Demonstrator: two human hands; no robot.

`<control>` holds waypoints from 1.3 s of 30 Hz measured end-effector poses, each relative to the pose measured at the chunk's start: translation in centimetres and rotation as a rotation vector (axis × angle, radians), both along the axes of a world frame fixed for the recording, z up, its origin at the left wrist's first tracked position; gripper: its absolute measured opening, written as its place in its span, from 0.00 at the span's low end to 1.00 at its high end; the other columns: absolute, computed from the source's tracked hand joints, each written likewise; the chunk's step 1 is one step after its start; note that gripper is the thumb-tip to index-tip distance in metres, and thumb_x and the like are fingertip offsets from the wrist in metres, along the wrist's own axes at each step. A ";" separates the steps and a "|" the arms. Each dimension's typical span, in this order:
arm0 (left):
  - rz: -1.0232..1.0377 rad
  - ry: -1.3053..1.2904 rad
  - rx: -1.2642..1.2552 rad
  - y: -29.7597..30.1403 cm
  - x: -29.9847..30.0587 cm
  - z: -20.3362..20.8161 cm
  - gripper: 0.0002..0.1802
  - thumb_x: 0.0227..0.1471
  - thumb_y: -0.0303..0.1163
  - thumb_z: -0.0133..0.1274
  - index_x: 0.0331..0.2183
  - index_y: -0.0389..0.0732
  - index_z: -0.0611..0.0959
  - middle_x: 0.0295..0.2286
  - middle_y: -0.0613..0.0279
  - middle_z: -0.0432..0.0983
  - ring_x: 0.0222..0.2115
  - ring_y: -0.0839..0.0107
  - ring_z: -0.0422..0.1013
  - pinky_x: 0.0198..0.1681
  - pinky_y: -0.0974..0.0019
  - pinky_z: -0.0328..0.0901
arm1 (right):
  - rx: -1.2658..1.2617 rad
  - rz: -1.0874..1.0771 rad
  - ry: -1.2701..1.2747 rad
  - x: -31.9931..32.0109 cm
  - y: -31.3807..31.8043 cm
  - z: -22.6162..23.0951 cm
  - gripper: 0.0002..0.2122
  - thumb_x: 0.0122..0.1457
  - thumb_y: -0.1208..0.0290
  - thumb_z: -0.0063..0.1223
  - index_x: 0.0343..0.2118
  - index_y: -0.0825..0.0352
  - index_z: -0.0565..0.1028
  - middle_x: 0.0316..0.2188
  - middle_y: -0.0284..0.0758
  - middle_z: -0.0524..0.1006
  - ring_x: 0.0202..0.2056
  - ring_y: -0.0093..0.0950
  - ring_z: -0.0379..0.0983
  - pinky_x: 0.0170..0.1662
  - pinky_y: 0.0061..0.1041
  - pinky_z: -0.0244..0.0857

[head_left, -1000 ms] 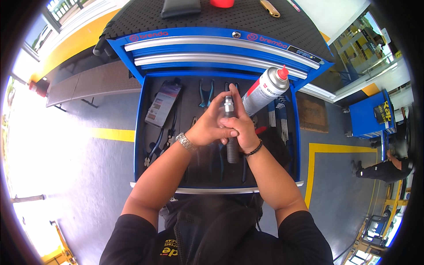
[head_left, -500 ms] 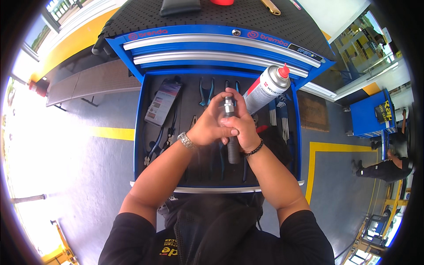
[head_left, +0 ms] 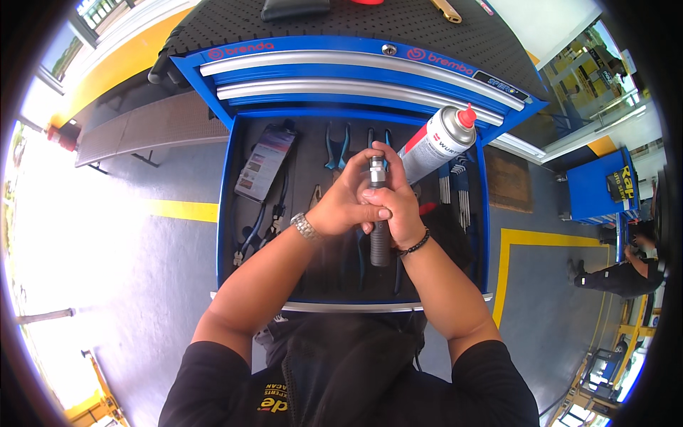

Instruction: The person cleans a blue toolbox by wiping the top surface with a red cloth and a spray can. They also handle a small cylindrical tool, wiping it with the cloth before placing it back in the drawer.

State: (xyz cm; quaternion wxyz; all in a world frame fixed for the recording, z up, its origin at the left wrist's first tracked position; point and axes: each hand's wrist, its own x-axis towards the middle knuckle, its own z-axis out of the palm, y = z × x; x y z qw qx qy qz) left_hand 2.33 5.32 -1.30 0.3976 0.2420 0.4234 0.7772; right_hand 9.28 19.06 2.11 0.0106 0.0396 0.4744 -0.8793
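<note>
- We see two hands clasped together over one open drawer [head_left: 228,235] of one blue tool cabinet [head_left: 356,53].
- The left hand [head_left: 346,206] wraps its fingers around the one ratchet-like tool [head_left: 378,213], thumb lying across it.
- The right hand [head_left: 400,206] clenches the same tool from the other side; its fingertips reach up beside the tool's metal head.
- The tool stands upright between the palms: its silver head shows above the fingers, its dark ribbed grip hangs below them, over the middle of the drawer.
- We count one wristwatch [head_left: 306,227] on the left wrist and one dark bead bracelet [head_left: 415,244] on the right.
- Just beside the right hand, one spray can [head_left: 434,144] with a red cap points up and right; we cannot tell whether the hand holds it.
- In the drawer we make out one flat printed package [head_left: 265,162] at the left, one set of hex keys [head_left: 453,186] at the right, and blue-handled pliers [head_left: 336,144] at the back, their number unclear.
- Two closed drawers with silver handles sit above the open one.
- One other person [head_left: 619,274] stands well apart at the far right.
</note>
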 end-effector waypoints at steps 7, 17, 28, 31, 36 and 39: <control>0.006 0.023 0.016 -0.2 0.1 0.3 0.56 0.45 0.19 0.66 0.68 0.56 0.53 0.43 0.55 0.73 0.25 0.75 0.75 0.21 0.74 0.72 | 0.051 0.011 0.014 0.3 -0.1 0.1 0.36 0.56 0.77 0.50 0.69 0.57 0.52 0.31 0.35 0.74 0.19 0.25 0.70 0.21 0.23 0.68; -0.014 0.009 -0.038 -0.1 -0.2 0.0 0.56 0.45 0.21 0.67 0.67 0.55 0.52 0.43 0.57 0.72 0.25 0.76 0.75 0.20 0.77 0.71 | -0.003 -0.040 -0.011 0.3 -0.5 -0.2 0.35 0.57 0.76 0.49 0.68 0.58 0.53 0.34 0.36 0.74 0.22 0.25 0.72 0.20 0.24 0.68; 0.086 0.114 -0.086 0.6 0.1 1.6 0.55 0.49 0.25 0.68 0.68 0.47 0.50 0.47 0.51 0.73 0.28 0.76 0.75 0.22 0.75 0.71 | -0.029 0.019 0.003 -0.6 0.8 -1.0 0.35 0.68 0.40 0.39 0.72 0.52 0.48 0.35 0.36 0.73 0.19 0.25 0.70 0.19 0.24 0.68; 0.115 0.055 -0.177 0.4 -0.5 1.9 0.53 0.49 0.26 0.68 0.67 0.42 0.53 0.46 0.50 0.75 0.26 0.76 0.75 0.22 0.74 0.71 | 0.020 -0.087 -0.130 -0.7 0.2 -0.5 0.37 0.68 0.37 0.37 0.73 0.51 0.46 0.39 0.36 0.73 0.21 0.26 0.72 0.19 0.25 0.68; 0.227 0.057 -0.272 0.5 -0.2 2.4 0.52 0.51 0.27 0.68 0.67 0.38 0.53 0.43 0.50 0.78 0.24 0.76 0.74 0.21 0.74 0.69 | -0.001 -0.119 -0.154 -0.9 -0.3 -1.0 0.38 0.69 0.43 0.39 0.73 0.52 0.37 0.45 0.40 0.73 0.28 0.27 0.75 0.26 0.27 0.71; 0.397 0.116 -0.147 0.5 -0.2 1.7 0.51 0.52 0.24 0.66 0.68 0.39 0.52 0.43 0.50 0.78 0.33 0.72 0.76 0.33 0.69 0.73 | -0.042 -0.115 -0.163 -0.8 -0.9 0.7 0.39 0.68 0.53 0.44 0.73 0.55 0.36 0.47 0.41 0.72 0.33 0.27 0.75 0.30 0.28 0.72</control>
